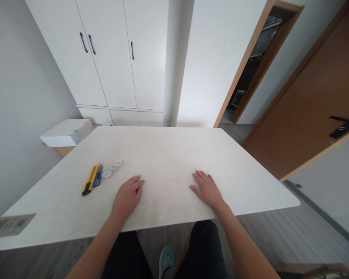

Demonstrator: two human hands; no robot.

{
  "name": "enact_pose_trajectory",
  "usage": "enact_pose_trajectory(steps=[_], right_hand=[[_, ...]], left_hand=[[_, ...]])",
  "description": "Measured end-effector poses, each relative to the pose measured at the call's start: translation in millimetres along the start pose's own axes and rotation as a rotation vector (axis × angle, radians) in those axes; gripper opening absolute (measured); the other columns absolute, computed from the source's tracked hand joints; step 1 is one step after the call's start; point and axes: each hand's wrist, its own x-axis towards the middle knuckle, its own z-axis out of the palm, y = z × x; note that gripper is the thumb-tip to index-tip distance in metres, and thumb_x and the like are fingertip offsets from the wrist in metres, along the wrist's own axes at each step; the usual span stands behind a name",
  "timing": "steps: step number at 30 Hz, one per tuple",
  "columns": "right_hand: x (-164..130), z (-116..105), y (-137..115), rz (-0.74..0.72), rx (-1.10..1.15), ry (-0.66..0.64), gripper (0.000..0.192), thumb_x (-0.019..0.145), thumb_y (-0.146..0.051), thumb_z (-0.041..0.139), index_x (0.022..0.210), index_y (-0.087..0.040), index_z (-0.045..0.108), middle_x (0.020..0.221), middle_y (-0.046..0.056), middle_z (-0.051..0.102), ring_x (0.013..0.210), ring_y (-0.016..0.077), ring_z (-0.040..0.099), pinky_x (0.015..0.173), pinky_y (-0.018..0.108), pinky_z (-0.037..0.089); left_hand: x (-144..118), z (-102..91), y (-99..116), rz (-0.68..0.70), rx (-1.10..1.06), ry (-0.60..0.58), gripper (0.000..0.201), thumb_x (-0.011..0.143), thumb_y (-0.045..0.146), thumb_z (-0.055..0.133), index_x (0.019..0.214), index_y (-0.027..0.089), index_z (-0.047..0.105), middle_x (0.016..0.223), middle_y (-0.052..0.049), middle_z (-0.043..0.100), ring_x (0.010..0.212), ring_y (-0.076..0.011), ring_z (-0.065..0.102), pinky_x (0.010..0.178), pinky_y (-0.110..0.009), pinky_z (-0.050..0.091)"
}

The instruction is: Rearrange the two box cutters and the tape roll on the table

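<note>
My left hand (128, 197) rests palm down on the white table (162, 151), fingers stretched forward and holding nothing. To the right, my right hand (206, 188) also lies flat on the tabletop with its thumb apart from the fingers. Beyond and left of my left hand is a yellow utility knife (90, 180) with black parts. A smaller blue utility knife (98, 175) lies right beside it. Several thin pale rings (112, 167) overlap in a row just right of the knives. Neither hand touches any of these things.
A printed label (12, 225) is at the table's near left corner. A white box (67, 132) sits on a wooden surface past the left edge. White cabinets (113, 69) stand behind the table. On the right is a brown door (305, 100) with a black handle.
</note>
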Motion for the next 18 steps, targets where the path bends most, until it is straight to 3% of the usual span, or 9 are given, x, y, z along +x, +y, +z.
enact_pose_trajectory(steps=[18], right_hand=[[-0.2, -1.2, -0.5, 0.004, -0.002, -0.001, 0.065, 0.097, -0.059, 0.038, 0.148, -0.020, 0.045, 0.156, 0.009, 0.038, 0.145, 0.0259, 0.031, 0.119, 0.049, 0.020]], left_hand=[[0.2, -0.7, 0.3, 0.000, 0.002, -0.011, 0.038, 0.094, 0.029, 0.041, 0.113, 0.018, 0.073, 0.129, -0.011, 0.066, 0.120, -0.0246, 0.061, 0.109, -0.042, 0.046]])
